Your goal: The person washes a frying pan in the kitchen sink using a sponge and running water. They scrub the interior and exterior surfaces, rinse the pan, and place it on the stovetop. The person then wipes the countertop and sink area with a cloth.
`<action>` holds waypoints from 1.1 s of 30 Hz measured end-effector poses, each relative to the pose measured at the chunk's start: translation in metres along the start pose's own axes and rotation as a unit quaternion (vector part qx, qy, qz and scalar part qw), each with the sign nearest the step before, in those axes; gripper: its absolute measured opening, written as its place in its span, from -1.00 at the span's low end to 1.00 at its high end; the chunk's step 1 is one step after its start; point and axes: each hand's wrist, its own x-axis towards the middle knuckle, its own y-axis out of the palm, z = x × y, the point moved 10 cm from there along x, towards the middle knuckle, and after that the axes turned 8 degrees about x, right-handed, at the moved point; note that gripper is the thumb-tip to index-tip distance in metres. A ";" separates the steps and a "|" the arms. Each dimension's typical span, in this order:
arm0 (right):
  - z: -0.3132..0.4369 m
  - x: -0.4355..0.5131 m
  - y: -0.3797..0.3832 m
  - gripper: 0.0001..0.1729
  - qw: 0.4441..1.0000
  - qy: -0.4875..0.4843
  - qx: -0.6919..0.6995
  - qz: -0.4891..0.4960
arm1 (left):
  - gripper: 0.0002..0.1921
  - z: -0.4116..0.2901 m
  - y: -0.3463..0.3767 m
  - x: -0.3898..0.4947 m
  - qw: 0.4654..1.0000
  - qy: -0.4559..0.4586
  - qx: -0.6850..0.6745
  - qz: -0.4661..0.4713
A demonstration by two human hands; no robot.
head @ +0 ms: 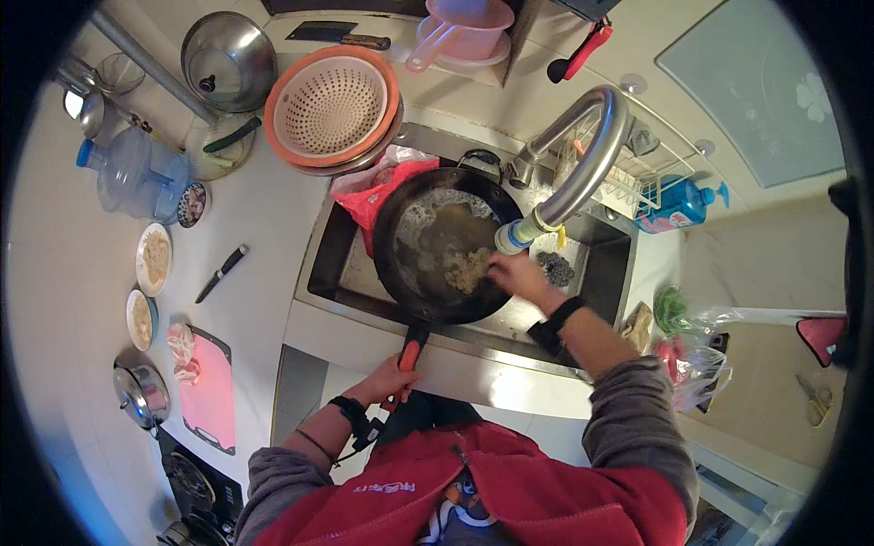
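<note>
A dark wok (pixel 444 307) with cloudy, foamy water in it sits over the metal sink (pixel 321 304). My left hand (pixel 392 382) grips its red and black handle (pixel 410 356). Blurred, my right hand (pixel 512 273) is at the wok's right inner side, by a light brown, fibrous clump (pixel 468 271), perhaps a scrubber; whether the fingers close on it I cannot tell. Above that hand ends the steel faucet (pixel 604 157). A dark wire scourer (pixel 554 269) lies in the sink to the right.
A red plastic bag (pixel 362 198) touches the wok's left side. Beyond are stacked basins with a colander (pixel 331 112) and a cleaver (pixel 324 31). At left lie a knife (pixel 222 273) and a pink cutting board (pixel 208 389). A blue soap bottle (pixel 676 205) stands at right.
</note>
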 end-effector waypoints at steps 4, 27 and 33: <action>0.030 0.012 0.094 -0.41 0.980 -0.050 -0.146 0.125 | -0.72 -0.006 -0.006 -0.002 0.997 -0.008 0.061 -0.036; 0.117 0.119 0.184 -0.53 0.995 -0.021 0.024 0.092 | -0.81 -0.025 -0.062 -0.017 0.994 0.005 0.107 -0.019; 0.105 0.053 0.190 -0.73 0.975 0.030 0.096 0.197 | -0.82 -0.013 -0.070 -0.016 0.988 -0.026 0.130 0.076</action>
